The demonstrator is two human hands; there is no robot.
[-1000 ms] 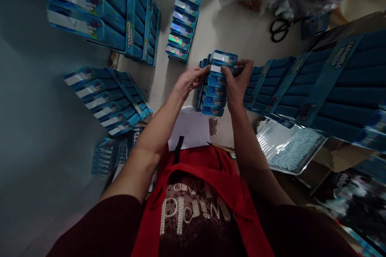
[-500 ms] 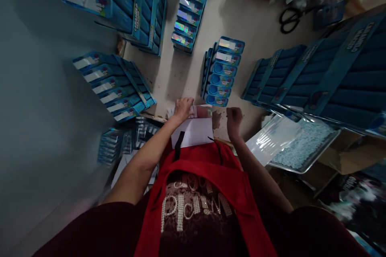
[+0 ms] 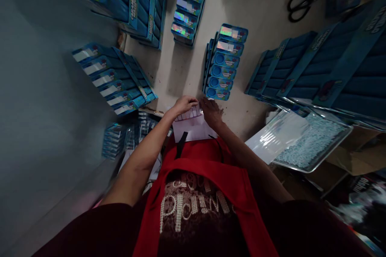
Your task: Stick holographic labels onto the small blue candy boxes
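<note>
A white sheet with a band of shiny stickers [image 3: 189, 115] lies at the table's near edge, against the red apron. My left hand [image 3: 184, 105] is closed in a pinch at the sheet's upper edge. Close beside it, my right hand [image 3: 212, 112] bends over the sheet's right side, its fingers drawn together near the left fingertips; anything between them is too small to make out. Just beyond the hands stands a row of blue candy tins [image 3: 222, 72]. The two farthest tins bear shiny stickers, while the nearer ones show a bare round mark.
More stickered blue tins stand in a row [image 3: 187, 6] farther back and in a stack [image 3: 113, 78] at left. Long blue stacks [image 3: 325, 64] line the right, above a tray of pale blue pieces [image 3: 316, 140]. Black scissors [image 3: 300, 7] lie at the back right.
My right hand has moved left from beside the sheet onto its right side, meeting the left hand. My left hand has shifted slightly right. The view has tilted a little.
</note>
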